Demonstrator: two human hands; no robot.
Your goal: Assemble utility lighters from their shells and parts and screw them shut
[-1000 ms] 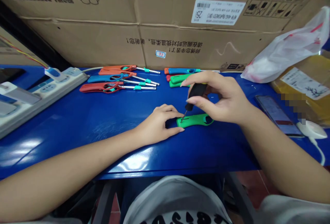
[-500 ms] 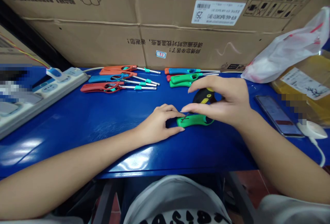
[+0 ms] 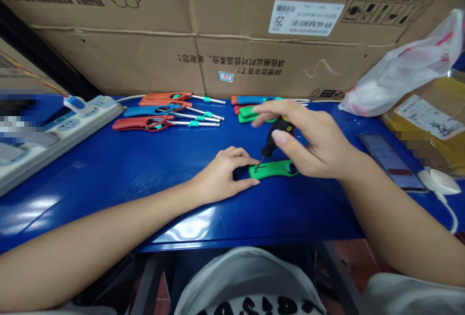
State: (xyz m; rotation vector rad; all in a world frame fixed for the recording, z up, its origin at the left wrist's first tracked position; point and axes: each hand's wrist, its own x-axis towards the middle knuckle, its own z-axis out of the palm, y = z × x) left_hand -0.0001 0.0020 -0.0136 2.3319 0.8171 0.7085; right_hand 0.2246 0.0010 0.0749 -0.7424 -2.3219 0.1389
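A green gas lighter lies flat on the blue table, its left end between the thumb and index finger of my left hand. My right hand is above it on a black and yellow screwdriver. The thumb presses on the handle, and the other fingers curve over the top, slightly blurred. The screwdriver tilts, its thin shaft running down to the left end of the green lighter. The lighter's right end is partly behind my right hand.
At the back left lie several lighters, including a red lighter. More lighters, among them a blue lighter, lie at the back centre. A cardboard box stands behind. A power strip is left; a phone and plastic bag are right.
My right hand has turned around the screwdriver handle, its thumb now against the handle and its fingers further left. The left hand and the green lighter have stayed in place.
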